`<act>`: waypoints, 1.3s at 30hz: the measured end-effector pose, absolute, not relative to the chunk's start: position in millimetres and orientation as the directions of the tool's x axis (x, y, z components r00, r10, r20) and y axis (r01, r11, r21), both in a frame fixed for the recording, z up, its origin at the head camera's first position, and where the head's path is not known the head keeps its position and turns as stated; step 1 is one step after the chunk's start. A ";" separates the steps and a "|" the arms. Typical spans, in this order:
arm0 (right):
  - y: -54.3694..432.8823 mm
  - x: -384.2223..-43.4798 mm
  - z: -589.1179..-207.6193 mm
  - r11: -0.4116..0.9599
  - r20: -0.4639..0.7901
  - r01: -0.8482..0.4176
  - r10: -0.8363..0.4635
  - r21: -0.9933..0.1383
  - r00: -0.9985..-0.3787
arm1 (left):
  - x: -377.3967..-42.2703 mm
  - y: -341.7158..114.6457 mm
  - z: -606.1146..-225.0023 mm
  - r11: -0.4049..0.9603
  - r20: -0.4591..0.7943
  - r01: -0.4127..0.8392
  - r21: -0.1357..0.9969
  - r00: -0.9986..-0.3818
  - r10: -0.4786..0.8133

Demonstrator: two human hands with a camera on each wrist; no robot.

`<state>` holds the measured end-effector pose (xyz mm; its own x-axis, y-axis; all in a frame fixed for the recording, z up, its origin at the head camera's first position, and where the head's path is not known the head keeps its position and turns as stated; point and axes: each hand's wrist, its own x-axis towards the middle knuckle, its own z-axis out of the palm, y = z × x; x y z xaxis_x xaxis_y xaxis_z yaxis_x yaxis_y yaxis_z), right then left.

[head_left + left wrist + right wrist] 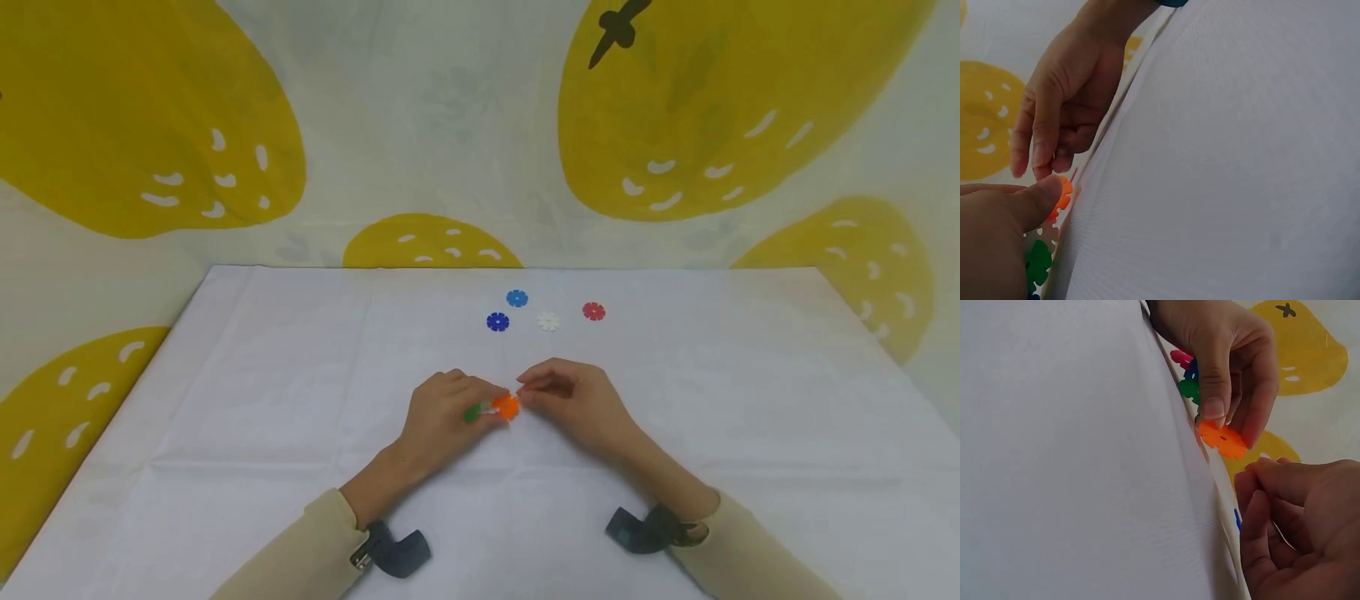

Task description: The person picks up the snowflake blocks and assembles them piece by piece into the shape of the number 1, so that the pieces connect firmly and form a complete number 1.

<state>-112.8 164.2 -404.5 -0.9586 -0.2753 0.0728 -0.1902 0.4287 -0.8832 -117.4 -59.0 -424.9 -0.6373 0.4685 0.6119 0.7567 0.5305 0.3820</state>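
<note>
My left hand [447, 412] pinches an orange notched plastic disc [507, 407] between thumb and fingers. Joined behind it is a short chain, partly hidden by that hand: a pale piece [1034, 238], a green disc [1039, 262], and blue and pink discs [1181, 359] seen in the right wrist view. Just to the right of the orange disc is my right hand [581, 404], its fingers loosely bent. No disc shows between its fingertips, which are close to the orange rim; whether they touch it is unclear.
Farther back on the white-covered table [262, 375] lie four loose discs, that is several: light blue [517, 298], dark blue [498, 322], white [548, 322] and red [594, 312]. Behind the table's far edge hangs a cloth [450, 125] with yellow fruit shapes.
</note>
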 end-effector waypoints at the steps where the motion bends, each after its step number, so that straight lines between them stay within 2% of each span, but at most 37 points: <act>1: 164.9 -113.9 -403.6 0.434 0.075 -0.189 -0.267 -0.881 -0.961 | -117.2 -59.0 -424.9 0.535 0.615 0.756 0.377 -0.636 0.466; 7: 175.6 -126.5 -389.4 0.472 0.091 -0.190 -0.225 -0.861 -0.970 | -117.7 -60.0 -425.9 0.539 0.622 0.756 0.370 -0.633 0.460; 15: 196.9 -157.1 -382.6 0.542 0.161 -0.210 -0.136 -0.814 -0.977 | -119.8 -60.3 -428.6 0.514 0.579 0.746 0.423 -0.659 0.480; 23: 200.9 -179.1 -393.8 0.611 0.072 -0.085 -0.045 -0.787 -0.996 | -119.5 -60.6 -425.4 0.510 0.565 0.747 0.427 -0.661 0.494; 39: 191.4 -196.9 -401.3 0.694 0.050 -0.064 -0.040 -0.717 -0.998 | -118.2 -59.2 -424.9 0.529 0.568 0.724 0.443 -0.683 0.460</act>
